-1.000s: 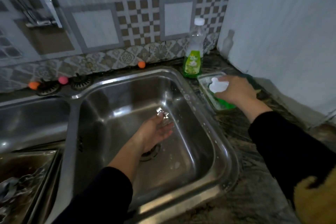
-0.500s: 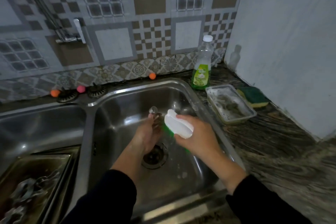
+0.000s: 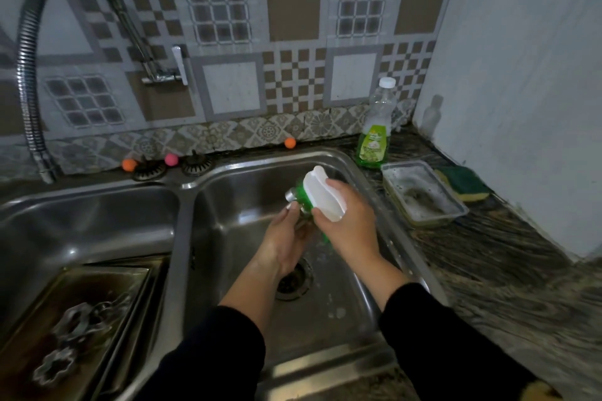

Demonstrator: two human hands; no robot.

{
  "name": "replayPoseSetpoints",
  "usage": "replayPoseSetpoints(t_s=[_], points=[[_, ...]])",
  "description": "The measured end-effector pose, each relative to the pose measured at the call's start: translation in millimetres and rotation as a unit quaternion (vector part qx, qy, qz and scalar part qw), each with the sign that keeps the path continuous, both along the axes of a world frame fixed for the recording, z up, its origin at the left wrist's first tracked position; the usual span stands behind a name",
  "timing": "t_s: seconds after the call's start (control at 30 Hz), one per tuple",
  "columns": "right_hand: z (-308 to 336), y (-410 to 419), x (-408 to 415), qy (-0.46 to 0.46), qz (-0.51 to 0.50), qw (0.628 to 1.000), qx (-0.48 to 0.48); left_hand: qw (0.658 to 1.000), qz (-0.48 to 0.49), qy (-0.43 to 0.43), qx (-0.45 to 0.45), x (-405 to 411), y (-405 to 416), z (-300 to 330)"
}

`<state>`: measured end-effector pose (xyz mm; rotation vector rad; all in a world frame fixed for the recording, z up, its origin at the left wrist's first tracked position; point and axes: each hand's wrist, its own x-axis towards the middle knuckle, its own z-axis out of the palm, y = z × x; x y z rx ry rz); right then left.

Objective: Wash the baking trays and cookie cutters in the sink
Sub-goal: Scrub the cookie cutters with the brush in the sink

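both hands are over the right sink bowl (image 3: 365, 273). the left hand (image 3: 282, 239) has its fingers curled round a small shiny metal cookie cutter (image 3: 291, 196), and only a bit of the cutter shows above the fingertips. the right hand (image 3: 350, 221) grips a scrub brush (image 3: 321, 194) with a white handle and green bristles. the bristles are pressed against the cutter. the drain (image 3: 293, 280) sits in the bottom of the bowl, under the left wrist.

in the left sink bowl (image 3: 84, 225) lie dark, dirty baking trays (image 3: 97, 290), one inside another. more cookie cutters (image 3: 70, 345) with wavy edges rest in the top tray. they look blurry.

a bendy metal tap hose (image 3: 27, 75) curves up the tiled wall on the left. on the stone counter (image 3: 508, 277) to the right of the sink stands a bottle of green dish soap (image 3: 374, 137). just beside it is a clear tub (image 3: 423, 194) with suds inside. a green and yellow sponge (image 3: 464, 184) lies next to the tub, by the white wall. three small balls, two orange (image 3: 129, 164) and one pink (image 3: 171, 159), sit behind the sink by two loose drain plugs (image 3: 198, 164).
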<state>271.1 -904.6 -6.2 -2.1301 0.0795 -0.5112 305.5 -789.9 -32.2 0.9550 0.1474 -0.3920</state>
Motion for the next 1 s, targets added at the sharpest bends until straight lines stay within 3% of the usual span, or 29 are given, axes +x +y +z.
replayPoseSetpoints(t_s=[0.13, 0.2, 0.27, 0.37, 0.43, 0.67, 0.73, 0.83, 0.9, 1.0], points=[[0, 4, -19, 0.035, 0.059, 0.997, -0.034, 1.000, -0.003, 0.022, 0.009, 0, 23, 2], [2, 7, -28, 0.038, 0.055, 0.997, -0.035, 0.999, 0.042, 0.027, 0.022, -2, 33, -3], [7, 14, -29, -0.002, 0.024, 1.000, -0.003, 0.985, 0.099, -0.025, 0.142, -6, 42, -9], [16, 29, -23, -0.002, 0.038, 0.999, -0.013, 0.883, 0.115, -0.177, 0.418, -13, 52, -13], [21, 33, -22, 0.033, 0.029, 0.998, -0.053, 0.836, 0.099, -0.223, 0.491, -16, 58, -8], [26, 38, -43, 0.045, 0.027, 0.990, -0.131, 0.754, 0.112, -0.301, 0.573, -31, 78, 11], [28, 43, -49, 0.016, 0.009, 0.992, -0.122, 0.747, 0.116, -0.324, 0.569, -37, 77, 14], [31, 53, -57, 0.007, 0.062, 0.983, -0.175, 0.748, 0.114, -0.326, 0.566, -43, 77, 15], [34, 48, -60, 0.011, 0.030, 0.982, -0.189, 0.742, 0.122, -0.325, 0.574, -45, 78, 13], [39, 38, -63, -0.002, 0.021, 0.987, -0.157, 0.736, 0.143, -0.335, 0.571, -49, 76, 13]])
